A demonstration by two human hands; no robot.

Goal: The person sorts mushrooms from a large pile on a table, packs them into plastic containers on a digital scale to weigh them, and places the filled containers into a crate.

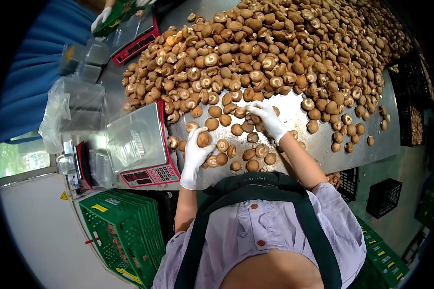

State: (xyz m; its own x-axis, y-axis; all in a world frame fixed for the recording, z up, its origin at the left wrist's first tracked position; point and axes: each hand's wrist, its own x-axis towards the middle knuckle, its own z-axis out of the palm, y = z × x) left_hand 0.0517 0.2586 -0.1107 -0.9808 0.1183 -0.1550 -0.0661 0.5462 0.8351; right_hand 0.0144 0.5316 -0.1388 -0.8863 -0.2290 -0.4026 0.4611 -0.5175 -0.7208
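Observation:
My left hand (195, 155), in a white glove, is closed around a brown shiitake mushroom (203, 139). Another mushroom (192, 126) lies at its fingertips. Further right, my gloved right hand (269, 120) reaches over loose mushrooms, its fingers bent and drawn together at a mushroom (240, 112); whether it grips that one is hard to make out. Several mushrooms, some cap up and some stem up, are scattered on the metal table (289, 108) between and below my hands. Beyond them spreads a large mushroom heap (275, 48).
Left of my left hand is a red-framed scale (149, 176) with a clear plastic tray (131, 144) on its plate. A second scale (136, 45) stands farther back, near another person's gloved hand (101, 19). Green crates (125, 212) are stacked below left; a black crate (384, 197) is at right.

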